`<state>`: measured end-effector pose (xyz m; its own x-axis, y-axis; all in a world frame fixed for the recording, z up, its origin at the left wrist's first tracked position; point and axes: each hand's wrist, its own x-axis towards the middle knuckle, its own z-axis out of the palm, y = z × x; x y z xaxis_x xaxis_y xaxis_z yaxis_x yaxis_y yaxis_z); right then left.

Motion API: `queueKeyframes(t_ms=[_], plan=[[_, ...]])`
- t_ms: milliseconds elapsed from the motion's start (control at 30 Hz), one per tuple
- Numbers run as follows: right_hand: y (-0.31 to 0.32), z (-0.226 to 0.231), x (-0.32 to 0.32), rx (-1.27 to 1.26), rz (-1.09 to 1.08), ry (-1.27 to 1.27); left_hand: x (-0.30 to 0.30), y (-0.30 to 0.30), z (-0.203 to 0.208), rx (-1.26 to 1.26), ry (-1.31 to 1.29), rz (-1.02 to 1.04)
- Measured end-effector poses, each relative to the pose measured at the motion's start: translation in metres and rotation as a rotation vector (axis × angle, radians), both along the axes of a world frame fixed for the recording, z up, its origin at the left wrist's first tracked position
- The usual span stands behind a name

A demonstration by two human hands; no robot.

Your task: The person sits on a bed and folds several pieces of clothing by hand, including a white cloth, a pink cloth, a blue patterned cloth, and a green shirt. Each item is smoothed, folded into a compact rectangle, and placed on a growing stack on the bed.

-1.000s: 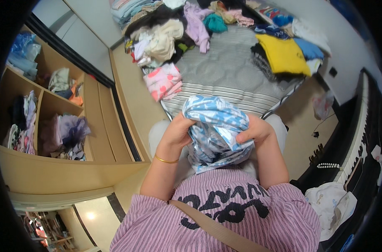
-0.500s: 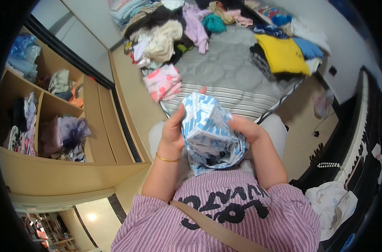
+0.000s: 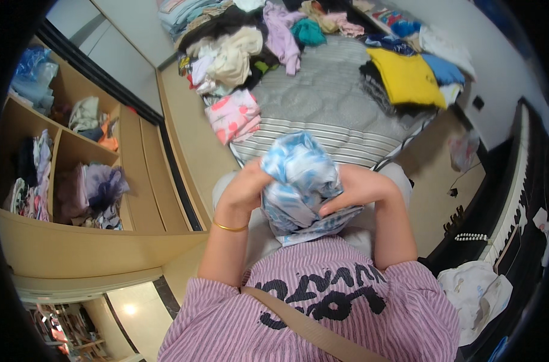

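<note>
A bunched blue-and-white printed garment (image 3: 301, 187) is between my hands, above my lap. My left hand (image 3: 249, 184) grips its left side, with the fingertips hidden behind the cloth. My right hand (image 3: 360, 188) holds the right side, its thumb lying across the front and its other fingers out of sight. Folds hide the garment's exact kind. Just beyond it, a folded pink garment with red spots (image 3: 231, 116) lies on the near left corner of the grey quilted mattress (image 3: 329, 96).
Heaped clothes (image 3: 232, 57) cover the mattress's far left. A yellow folded garment (image 3: 405, 78) tops a stack on the right. Open wooden shelves (image 3: 57, 145) with clothes stand at left. A piano keyboard (image 3: 510, 223) runs along the right, with a white cloth (image 3: 476, 295) near it.
The garment has been turned and crumpled between my hands, blurring its print. My right thumb has come across its front, and my left hand has curled further over its upper left side.
</note>
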<state>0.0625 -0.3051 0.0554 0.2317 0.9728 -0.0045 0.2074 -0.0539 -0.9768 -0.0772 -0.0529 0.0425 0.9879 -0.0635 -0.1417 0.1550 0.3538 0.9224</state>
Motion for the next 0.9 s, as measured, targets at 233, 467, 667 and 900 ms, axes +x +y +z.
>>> queueKeyframes(t_ms=[233,467,667,900], plan=[[-0.016,-0.041,-0.003,0.461,-0.240,0.921,0.000,0.014,0.011,0.053,0.003,-0.234],[-0.015,-0.039,0.018,0.142,-0.139,0.486,-0.005,0.018,-0.027,-0.123,0.059,0.050],[0.003,-0.050,-0.005,0.026,0.257,0.329,0.029,0.013,-0.010,-0.461,0.196,0.245],[-0.003,-0.063,0.031,0.511,-0.188,1.273,0.005,-0.004,0.022,0.497,0.043,-0.451]])
